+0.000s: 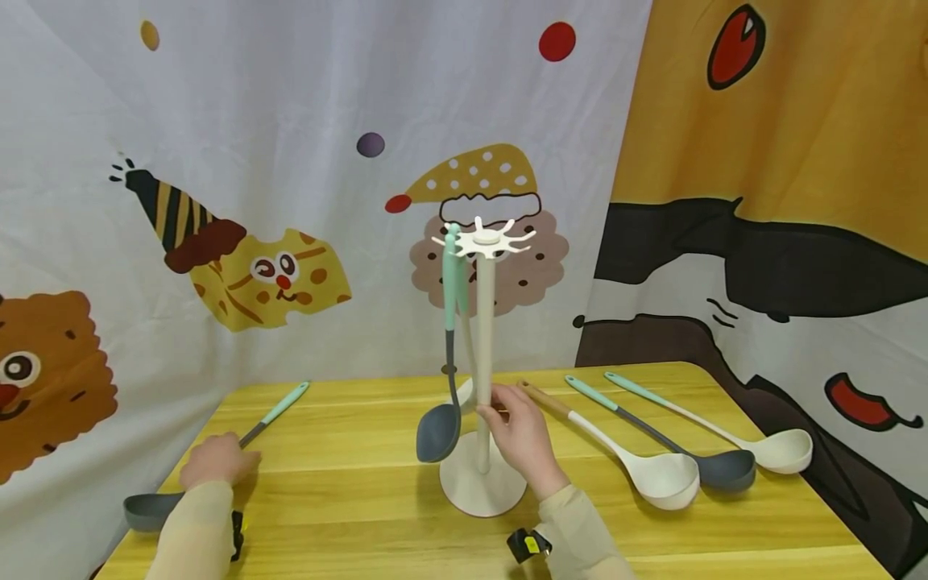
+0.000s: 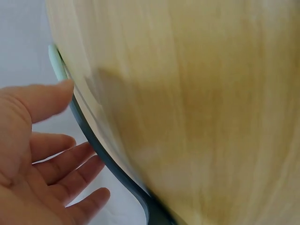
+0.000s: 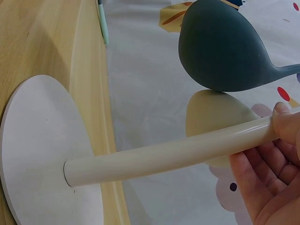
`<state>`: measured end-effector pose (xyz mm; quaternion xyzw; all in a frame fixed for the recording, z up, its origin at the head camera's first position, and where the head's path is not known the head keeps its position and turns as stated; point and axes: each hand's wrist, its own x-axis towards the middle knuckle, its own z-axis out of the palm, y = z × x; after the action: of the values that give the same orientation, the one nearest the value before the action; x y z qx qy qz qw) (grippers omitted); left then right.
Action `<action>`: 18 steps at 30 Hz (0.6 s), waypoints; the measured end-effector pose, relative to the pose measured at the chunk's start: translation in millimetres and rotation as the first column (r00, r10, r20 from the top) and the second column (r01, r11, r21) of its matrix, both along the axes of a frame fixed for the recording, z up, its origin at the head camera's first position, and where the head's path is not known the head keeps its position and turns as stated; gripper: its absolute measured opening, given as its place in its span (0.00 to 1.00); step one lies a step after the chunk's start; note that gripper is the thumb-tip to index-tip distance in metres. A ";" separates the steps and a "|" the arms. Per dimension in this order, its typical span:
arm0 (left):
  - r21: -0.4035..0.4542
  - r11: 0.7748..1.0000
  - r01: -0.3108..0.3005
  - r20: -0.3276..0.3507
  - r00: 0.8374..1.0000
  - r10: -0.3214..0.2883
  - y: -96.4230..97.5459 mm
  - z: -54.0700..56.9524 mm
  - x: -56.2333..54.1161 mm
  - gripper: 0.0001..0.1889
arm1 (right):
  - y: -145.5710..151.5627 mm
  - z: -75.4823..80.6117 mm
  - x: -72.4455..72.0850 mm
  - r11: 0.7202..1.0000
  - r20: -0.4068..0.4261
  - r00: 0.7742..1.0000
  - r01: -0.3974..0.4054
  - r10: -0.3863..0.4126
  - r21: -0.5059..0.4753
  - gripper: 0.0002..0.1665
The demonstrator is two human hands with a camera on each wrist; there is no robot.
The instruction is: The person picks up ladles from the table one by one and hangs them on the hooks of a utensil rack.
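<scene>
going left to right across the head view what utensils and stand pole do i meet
Gray utensil lying at far left, gray utensil hanging, pale stand pole, white ladle with tan handle, gray ladle with mint handle, white ladle with mint handle.

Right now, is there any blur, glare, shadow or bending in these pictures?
Head view: mostly crisp, with a soft shadow beside the left hand; left wrist view: the table looks blurry, its edge curved, a dim shadow across it; right wrist view: the pole looks bowed, with a pale glint near the fingers.
</scene>
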<state>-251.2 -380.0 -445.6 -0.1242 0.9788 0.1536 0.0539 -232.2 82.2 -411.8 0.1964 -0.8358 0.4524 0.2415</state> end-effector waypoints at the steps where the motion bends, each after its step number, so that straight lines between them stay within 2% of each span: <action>1: -0.005 1.000 -0.004 -0.008 1.000 0.004 -0.2 -0.2 0.4 0.30 | 0.1 -0.3 0.1 1.000 -0.002 1.000 0.000 0.000 -0.001 0.11; 8: -0.020 0.999 -0.034 -0.051 0.998 0.033 -0.5 -2.3 4.0 0.20 | 0.3 -0.6 0.5 1.000 -0.002 1.000 0.003 -0.003 0.004 0.11; 18: 0.010 0.999 -0.044 -0.050 0.998 0.045 -2.2 -1.9 8.7 0.16 | 0.7 -1.7 -0.7 1.000 0.002 1.000 0.002 -0.002 0.009 0.12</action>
<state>-242.5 -382.2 -447.6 -0.1418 0.9762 0.1619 0.0265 -232.9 82.8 -413.6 0.1960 -0.8384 0.4483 0.2403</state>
